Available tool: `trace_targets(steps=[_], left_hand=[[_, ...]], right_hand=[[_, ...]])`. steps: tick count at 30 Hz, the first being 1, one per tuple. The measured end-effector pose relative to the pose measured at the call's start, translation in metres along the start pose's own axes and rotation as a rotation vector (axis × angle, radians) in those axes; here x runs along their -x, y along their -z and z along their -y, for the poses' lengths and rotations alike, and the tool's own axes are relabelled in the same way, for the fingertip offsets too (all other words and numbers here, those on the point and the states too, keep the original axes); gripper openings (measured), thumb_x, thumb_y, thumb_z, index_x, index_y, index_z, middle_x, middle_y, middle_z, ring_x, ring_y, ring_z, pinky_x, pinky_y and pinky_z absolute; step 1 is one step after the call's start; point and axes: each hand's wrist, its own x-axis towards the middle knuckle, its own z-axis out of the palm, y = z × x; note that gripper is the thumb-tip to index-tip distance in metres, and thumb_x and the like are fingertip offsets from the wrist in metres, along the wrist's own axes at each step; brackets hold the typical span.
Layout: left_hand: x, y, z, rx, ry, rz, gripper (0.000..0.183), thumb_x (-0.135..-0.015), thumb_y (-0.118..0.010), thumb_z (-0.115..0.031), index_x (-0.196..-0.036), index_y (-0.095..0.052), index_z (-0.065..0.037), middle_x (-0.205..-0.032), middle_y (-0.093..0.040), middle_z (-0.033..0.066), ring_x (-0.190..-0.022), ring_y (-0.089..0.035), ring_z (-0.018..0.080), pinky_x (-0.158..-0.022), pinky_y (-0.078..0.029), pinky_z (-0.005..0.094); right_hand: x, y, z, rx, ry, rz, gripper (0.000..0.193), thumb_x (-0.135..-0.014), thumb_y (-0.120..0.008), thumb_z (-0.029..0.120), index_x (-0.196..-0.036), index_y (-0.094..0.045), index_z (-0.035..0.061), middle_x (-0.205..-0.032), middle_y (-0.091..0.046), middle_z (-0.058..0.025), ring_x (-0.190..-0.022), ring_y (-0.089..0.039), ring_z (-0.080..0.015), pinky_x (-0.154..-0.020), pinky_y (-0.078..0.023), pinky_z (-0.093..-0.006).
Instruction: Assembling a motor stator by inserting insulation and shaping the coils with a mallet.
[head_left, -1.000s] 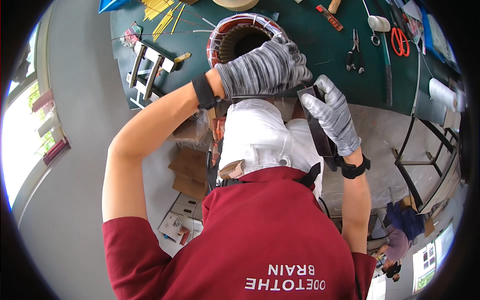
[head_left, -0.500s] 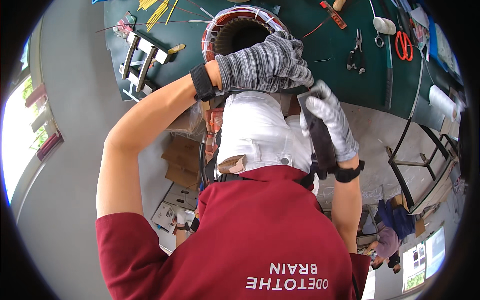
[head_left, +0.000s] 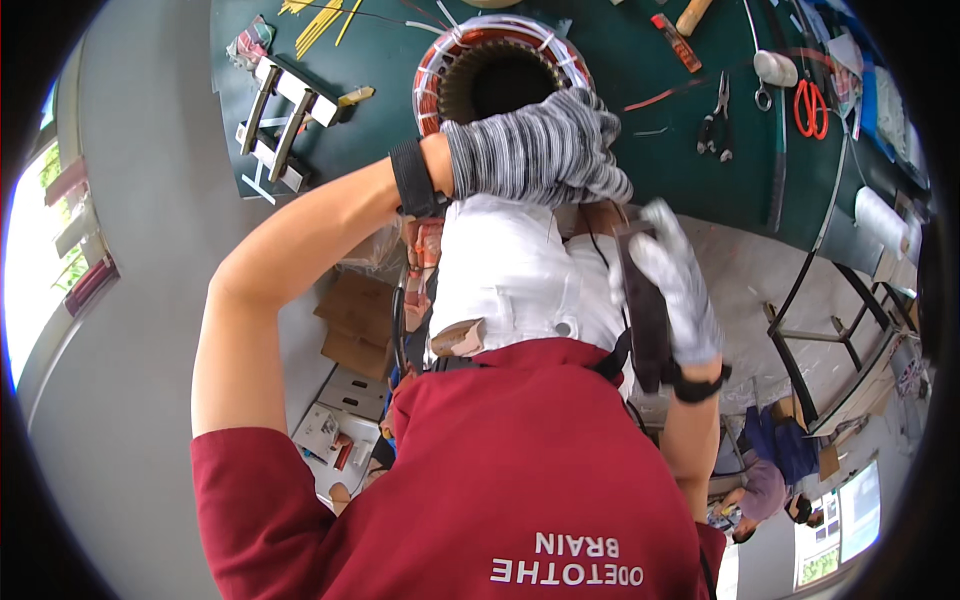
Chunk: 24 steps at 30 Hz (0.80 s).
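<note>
On the green bench stands a motor stator [head_left: 428, 92], a ring of red-brown copper coils tied with white lacing around a dark hollow. My left hand [head_left: 545, 150], in a grey striped glove, lies across its near rim with the fingers curled in. Whatever they pinch is hidden, though thin wires hang just below them. Close to my waist on the right, my right hand [head_left: 685, 295], in a pale glove smeared by motion, grips a long dark flat-sided bar [head_left: 643, 310]. Its exact kind does not show.
Pliers [head_left: 716, 125], red-handled scissors [head_left: 811, 110] and a red tool [head_left: 677, 42] lie on the bench's right side. A metal frame fixture [head_left: 290, 110] and yellow sleeving strips [head_left: 318, 30] are at left. Another person [head_left: 762, 485] is in the background at lower right.
My right hand has moved down toward my body with the dark bar, away from the left hand. My left hand keeps its place at the stator's rim.
</note>
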Motion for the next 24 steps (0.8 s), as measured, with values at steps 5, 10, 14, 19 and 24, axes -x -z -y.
trace_targets(steps=[5,10,14,19,24], left_hand=[[-0.002,-0.003,0.003,0.035,-0.042,-0.041,0.030,-0.075,-0.056,-0.021,-0.104,-0.061,-0.020,-0.078,-0.055,0.0055,-0.085,-0.052,0.0254,-0.074,-0.039,0.0401],[-0.007,0.000,0.003,0.026,-0.023,-0.106,0.033,-0.073,-0.058,-0.018,-0.106,-0.061,-0.021,-0.081,-0.056,0.0073,-0.085,-0.053,0.0258,-0.071,-0.039,0.0419],[-0.005,-0.002,-0.002,-0.077,-0.094,-0.095,0.030,-0.075,-0.057,-0.019,-0.105,-0.060,-0.022,-0.078,-0.055,0.0035,-0.085,-0.053,0.0243,-0.071,-0.039,0.0426],[-0.007,0.004,-0.002,-0.100,-0.016,-0.031,0.032,-0.074,-0.057,-0.018,-0.105,-0.060,-0.019,-0.073,-0.054,0.0051,-0.079,-0.054,0.0260,-0.071,-0.040,0.0419],[-0.003,0.000,-0.002,-0.061,-0.063,-0.031,0.029,-0.074,-0.057,-0.017,-0.102,-0.059,-0.015,-0.076,-0.056,0.0092,-0.083,-0.054,0.0282,-0.071,-0.041,0.0434]], right_hand=[[0.007,0.007,-0.014,-0.219,-0.049,0.043,0.030,-0.080,-0.061,0.036,-0.089,-0.044,0.0125,-0.065,-0.051,-0.0011,-0.053,-0.050,-0.0075,-0.045,-0.040,-0.0202],[-0.017,-0.008,-0.009,-0.346,-0.014,0.000,0.029,-0.085,-0.056,0.032,-0.100,-0.046,0.0100,-0.069,-0.052,-0.0017,-0.054,-0.051,-0.0112,-0.051,-0.043,-0.0234],[0.006,0.003,-0.022,-0.529,-0.102,0.048,0.023,-0.084,-0.058,0.029,-0.094,-0.045,0.0129,-0.071,-0.054,-0.0042,-0.050,-0.053,-0.0130,-0.038,-0.043,-0.0263],[-0.012,-0.007,0.003,-0.142,0.027,-0.017,0.019,-0.085,-0.057,0.024,-0.080,-0.047,0.0087,-0.063,-0.052,-0.0041,-0.053,-0.053,-0.0114,-0.052,-0.045,-0.0248],[0.015,-0.013,-0.005,1.163,0.611,-0.470,0.030,-0.065,-0.070,0.009,-0.089,-0.052,0.0016,-0.083,-0.054,-0.0124,-0.064,-0.056,-0.0194,-0.060,-0.047,-0.0261]])
